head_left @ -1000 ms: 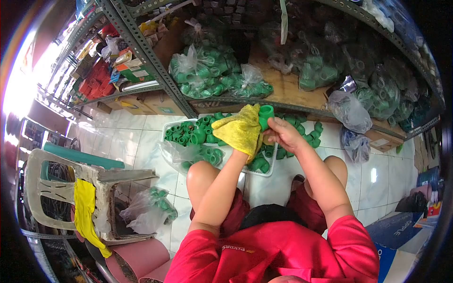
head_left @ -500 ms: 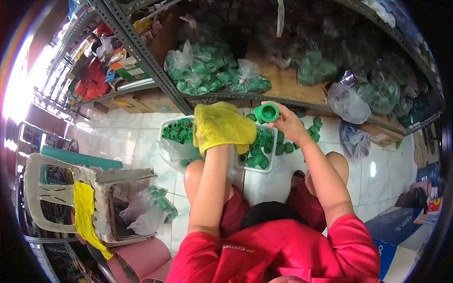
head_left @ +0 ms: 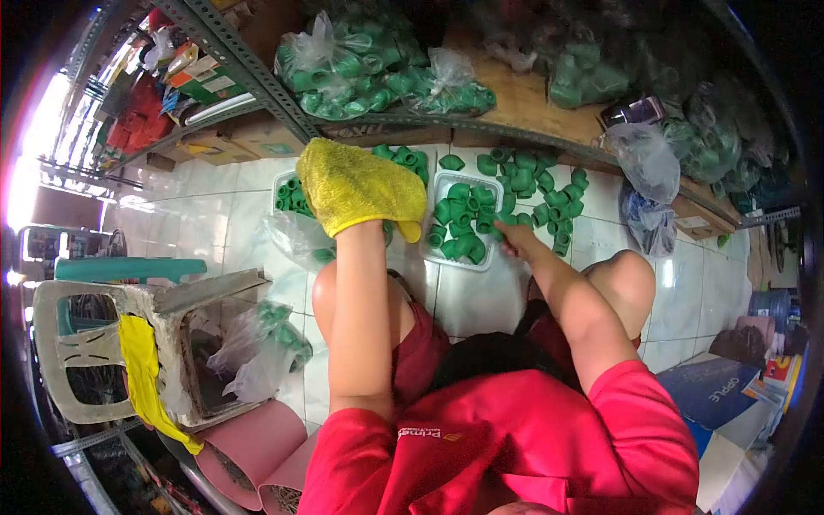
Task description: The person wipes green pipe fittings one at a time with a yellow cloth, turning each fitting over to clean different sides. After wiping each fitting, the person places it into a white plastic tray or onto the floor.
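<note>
A yellow cloth (head_left: 365, 189) wraps my left hand, hiding its fingers, and hangs over the left tray. My right hand (head_left: 518, 241) is low at the right rim of a white plastic tray (head_left: 463, 264), its fingers closed around a green pipe elbow (head_left: 499, 227) partly hidden by them. Several green pipe elbows (head_left: 460, 213) lie loose inside this tray. Left of it, a second white tray (head_left: 276, 190) holds more green fittings (head_left: 294, 199), partly covered by the cloth and my forearm.
Loose green fittings (head_left: 549, 202) lie on the tiled floor right of the trays. Bagged fittings (head_left: 352, 73) fill the metal shelf (head_left: 532, 142) ahead. A clear plastic bag (head_left: 296, 240) lies by my left knee. To the left stands a worn plastic chair (head_left: 81, 343) with a yellow rag (head_left: 146, 378).
My right hand has moved down from beside the cloth to the tray's right edge with the elbow. My left hand and the cloth have shifted left. The view has tilted, showing more of the tray.
</note>
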Demonstrator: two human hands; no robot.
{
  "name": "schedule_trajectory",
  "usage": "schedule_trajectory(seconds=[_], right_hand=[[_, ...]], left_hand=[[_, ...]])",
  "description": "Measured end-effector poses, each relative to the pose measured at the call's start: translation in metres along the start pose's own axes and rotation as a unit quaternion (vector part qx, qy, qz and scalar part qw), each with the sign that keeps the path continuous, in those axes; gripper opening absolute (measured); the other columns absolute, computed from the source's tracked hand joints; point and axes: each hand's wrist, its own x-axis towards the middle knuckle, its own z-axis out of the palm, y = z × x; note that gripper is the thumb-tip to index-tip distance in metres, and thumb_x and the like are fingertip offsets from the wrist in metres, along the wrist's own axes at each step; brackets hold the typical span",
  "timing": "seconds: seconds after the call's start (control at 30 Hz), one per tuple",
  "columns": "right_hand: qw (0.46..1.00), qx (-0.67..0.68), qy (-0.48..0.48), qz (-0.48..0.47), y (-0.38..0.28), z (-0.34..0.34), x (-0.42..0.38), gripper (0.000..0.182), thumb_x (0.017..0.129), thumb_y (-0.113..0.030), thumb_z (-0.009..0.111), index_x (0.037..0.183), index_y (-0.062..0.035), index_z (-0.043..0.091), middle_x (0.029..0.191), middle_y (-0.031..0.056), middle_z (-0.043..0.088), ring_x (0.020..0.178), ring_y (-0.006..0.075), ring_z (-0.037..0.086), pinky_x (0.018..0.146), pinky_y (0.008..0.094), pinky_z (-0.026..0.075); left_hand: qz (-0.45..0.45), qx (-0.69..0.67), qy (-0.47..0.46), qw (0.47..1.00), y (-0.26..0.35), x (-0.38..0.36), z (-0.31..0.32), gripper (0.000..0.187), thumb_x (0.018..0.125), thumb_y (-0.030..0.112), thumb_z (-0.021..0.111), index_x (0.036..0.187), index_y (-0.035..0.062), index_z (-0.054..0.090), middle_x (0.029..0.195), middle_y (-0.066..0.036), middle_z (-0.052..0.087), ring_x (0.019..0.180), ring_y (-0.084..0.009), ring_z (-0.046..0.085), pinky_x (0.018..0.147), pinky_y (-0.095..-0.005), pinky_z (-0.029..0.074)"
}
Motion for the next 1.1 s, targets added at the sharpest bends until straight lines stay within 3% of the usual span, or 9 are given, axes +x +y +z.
schedule_trajectory(seconds=[0.23, 0.27, 0.33, 0.37, 0.4, 0.5, 0.57, 0.83, 1.1], right_hand=[[1.000, -0.006, -0.022, -0.014, 0.019, 0.022, 0.042, 0.030, 0.077, -0.034, 0.063, 0.077, -0.0041, 0.058, 0.059, 0.0051, 0.051, 0.044, 0.0137, 0.045, 0.036, 0.0272, 0.035], [0.996, -0.081, -0.029, -0.033, 0.018, 0.017, 0.043, 0.029, 0.078, -0.032, 0.061, 0.077, -0.0033, 0.058, 0.062, 0.0058, 0.052, 0.047, 0.0133, 0.048, 0.038, 0.0279, 0.037], [0.972, -0.190, 0.001, -0.136, 0.036, 0.005, 0.063, 0.027, 0.079, -0.029, 0.057, 0.077, -0.0020, 0.058, 0.066, 0.0091, 0.055, 0.051, 0.0164, 0.052, 0.041, 0.0305, 0.041], [0.924, -0.300, 0.021, -0.237, 0.047, -0.001, 0.076, 0.025, 0.081, -0.025, 0.053, 0.076, -0.0007, 0.059, 0.070, 0.0125, 0.058, 0.055, 0.0195, 0.056, 0.044, 0.0332, 0.044], [0.685, -0.623, 0.057, -0.374, 0.049, -0.012, 0.078, 0.022, 0.078, -0.020, 0.049, 0.079, -0.0002, 0.059, 0.079, 0.0193, 0.060, 0.067, 0.0286, 0.060, 0.057, 0.0382, 0.048], [0.924, -0.207, 0.291, -0.138, 0.063, -0.024, 0.072, 0.020, 0.076, -0.017, 0.047, 0.083, -0.0027, 0.059, 0.084, 0.0209, 0.060, 0.075, 0.0353, 0.059, 0.067, 0.0404, 0.048], [0.921, -0.191, 0.324, -0.098, 0.069, -0.046, 0.079, 0.018, 0.076, -0.016, 0.049, 0.084, -0.0036, 0.059, 0.087, 0.0203, 0.060, 0.079, 0.0348, 0.058, 0.070, 0.0404, 0.048], [0.906, -0.148, 0.390, -0.075, 0.052, -0.086, 0.081, 0.021, 0.075, -0.013, 0.051, 0.094, -0.0068, 0.055, 0.094, 0.0173, 0.055, 0.086, 0.0339, 0.055, 0.074, 0.0415, 0.045], [0.820, -0.192, 0.413, -0.346, 0.003, -0.053, 0.100, 0.027, 0.073, -0.009, 0.056, 0.099, -0.0080, 0.049, 0.097, 0.0167, 0.050, 0.091, 0.0365, 0.048, 0.077, 0.0418, 0.041]], left_hand=[[0.114, -0.274, 0.060, 0.953, -0.017, -0.012, 0.042, 0.029, 0.090, 0.028, 0.040, 0.107, 0.0071, 0.050, 0.099, -0.010, 0.057, 0.095, -0.0259, 0.052, 0.085, -0.0389, 0.043], [0.049, -0.590, 0.001, 0.806, -0.010, -0.014, 0.029, 0.030, 0.090, 0.028, 0.040, 0.108, 0.0063, 0.049, 0.101, -0.010, 0.056, 0.096, -0.0260, 0.052, 0.086, -0.0388, 0.043], [-0.101, -0.959, -0.113, 0.241, 0.004, -0.014, 0.000, 0.031, 0.090, 0.026, 0.040, 0.111, 0.0045, 0.048, 0.105, -0.011, 0.055, 0.098, -0.0262, 0.051, 0.088, -0.0388, 0.042], [-0.103, -0.959, -0.118, 0.236, 0.007, -0.015, -0.001, 0.031, 0.090, 0.026, 0.040, 0.111, 0.0045, 0.048, 0.105, -0.011, 0.055, 0.098, -0.0262, 0.051, 0.088, -0.0388, 0.042], [-0.221, -0.926, -0.076, 0.297, 0.009, -0.015, 0.000, 0.032, 0.090, 0.026, 0.040, 0.112, 0.0040, 0.048, 0.106, -0.011, 0.055, 0.098, -0.0259, 0.051, 0.088, -0.0383, 0.042], [-0.280, -0.879, -0.060, 0.380, 0.010, -0.016, 0.001, 0.032, 0.090, 0.024, 0.040, 0.113, 0.0026, 0.047, 0.106, -0.011, 0.055, 0.097, -0.0250, 0.052, 0.086, -0.0367, 0.043], [-0.292, -0.832, -0.073, 0.465, 0.021, -0.012, -0.010, 0.032, 0.090, 0.024, 0.041, 0.113, 0.0025, 0.047, 0.106, -0.011, 0.055, 0.096, -0.0245, 0.052, 0.086, -0.0358, 0.043], [-0.184, -0.907, -0.146, 0.351, 0.028, -0.011, -0.011, 0.031, 0.089, 0.023, 0.042, 0.113, 0.0032, 0.048, 0.107, -0.010, 0.054, 0.096, -0.0241, 0.052, 0.085, -0.0362, 0.044], [-0.213, -0.874, -0.145, 0.413, 0.026, -0.017, -0.010, 0.032, 0.089, 0.023, 0.043, 0.114, 0.0036, 0.046, 0.108, -0.010, 0.053, 0.099, -0.0241, 0.050, 0.087, -0.0365, 0.042]])
